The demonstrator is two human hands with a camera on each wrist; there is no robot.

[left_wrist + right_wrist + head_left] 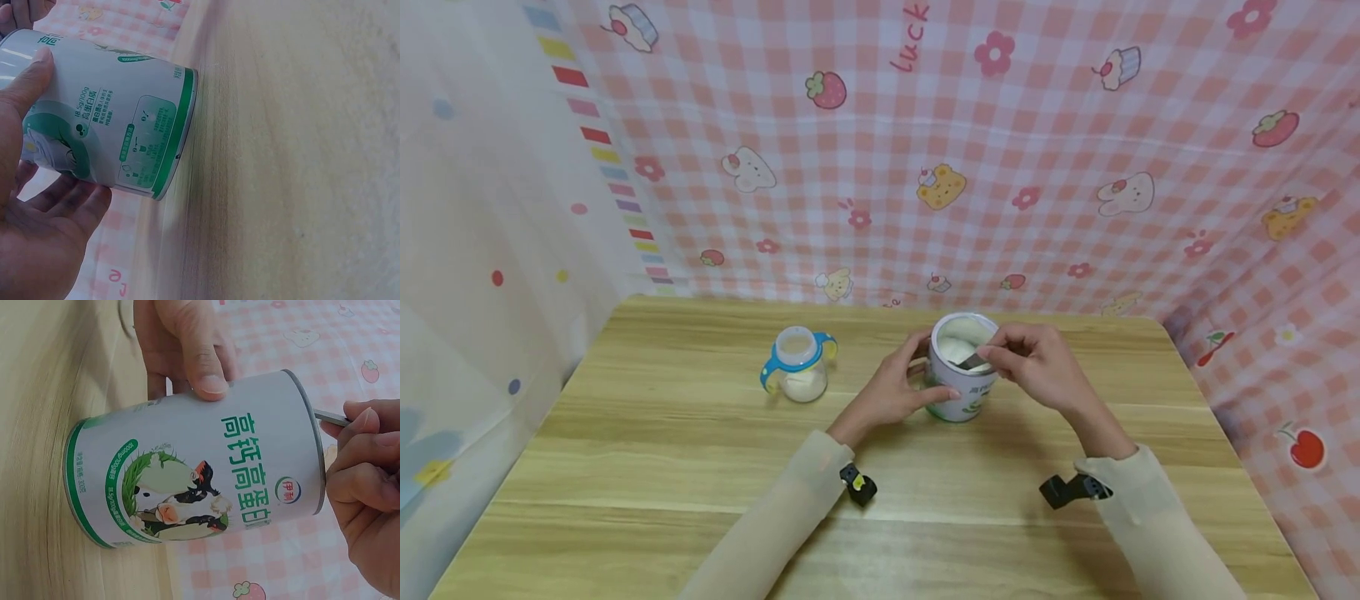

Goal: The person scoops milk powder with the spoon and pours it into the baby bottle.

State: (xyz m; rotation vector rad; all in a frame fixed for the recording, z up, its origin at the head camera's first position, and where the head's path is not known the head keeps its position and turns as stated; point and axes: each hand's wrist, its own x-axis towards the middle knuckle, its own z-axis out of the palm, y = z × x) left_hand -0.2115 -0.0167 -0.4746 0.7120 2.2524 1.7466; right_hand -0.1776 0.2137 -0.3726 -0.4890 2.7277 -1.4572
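Observation:
A white and green milk powder tin stands at the back middle of the table, its top uncovered and pale powder showing inside. My left hand grips its left side, thumb across the front and fingers behind, as the left wrist view shows with the hand. At the rim, my right hand pinches the flat grey handle of a spoon between thumb and fingers. The spoon's lower end reaches into the tin's mouth. A cow picture faces the right wrist camera on the tin.
Left of the tin stands a clear baby bottle with a blue collar and two side handles, pale powder inside it. The wooden table ends at a pink checked cloth behind. A pale curtain hangs on the left.

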